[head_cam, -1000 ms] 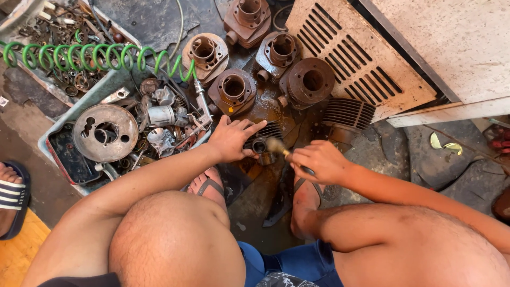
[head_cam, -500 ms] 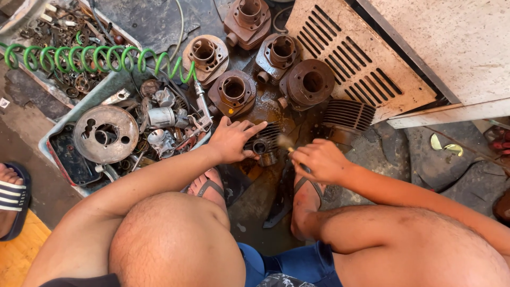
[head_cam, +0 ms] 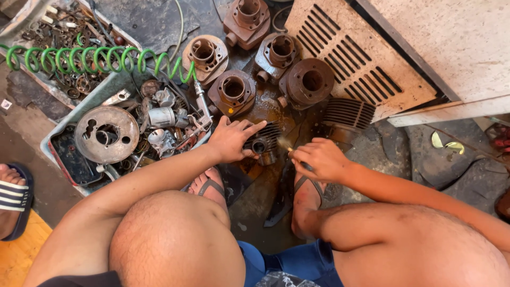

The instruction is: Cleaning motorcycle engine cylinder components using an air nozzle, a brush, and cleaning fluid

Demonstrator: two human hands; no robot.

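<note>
I squat over a greasy floor. My left hand [head_cam: 232, 139] rests on a dark finned engine cylinder [head_cam: 265, 141] lying on the ground and steadies it. My right hand [head_cam: 317, 158] is closed around a small brush [head_cam: 289, 146] whose bristle tip touches the cylinder near its round opening. My sandalled feet stand just below the cylinder, on either side of it.
Several rusty engine cylinders [head_cam: 234, 90] stand behind the work. A grey tray [head_cam: 56, 159] at left holds a round metal plate [head_cam: 106, 133] and small parts. A green coiled hose [head_cam: 95, 58] crosses it. A slotted panel [head_cam: 356, 64] and another finned cylinder [head_cam: 348, 114] lie at right. Another person's sandalled foot [head_cam: 10, 196] is at far left.
My right hand has shifted slightly left and down with the brush, working its tip against the cylinder. My left hand has stayed on the cylinder.
</note>
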